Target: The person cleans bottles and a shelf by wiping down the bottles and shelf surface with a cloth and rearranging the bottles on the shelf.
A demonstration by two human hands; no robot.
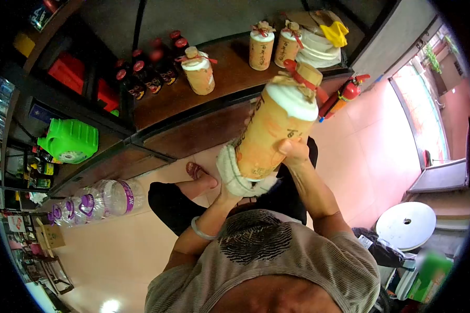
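A large tan liquor bottle (pixel 274 130) with dark brush lettering, a white shoulder and a paper-wrapped top tied with red ribbon is held tilted in front of my body. My right hand (pixel 293 151) grips its lower right side, the thumb lying across the label and the other fingers hidden behind. Against the bottle's lower left side and base, a white cloth (pixel 230 169) with a thin green line is bunched around my left hand (pixel 234 192). Most of the left fingers are covered by the cloth. A pale bangle sits on the left wrist.
Similar bottles (pixel 261 47) and dark red-capped bottles (pixel 141 75) stand on the wooden shelf (pixel 230 78). A fire extinguisher (pixel 344 96) is right of it. A green jug (pixel 70 140) sits at left, above clear plastic bottles (pixel 115 197) on the floor. A white round disc (pixel 406 225) lies at right.
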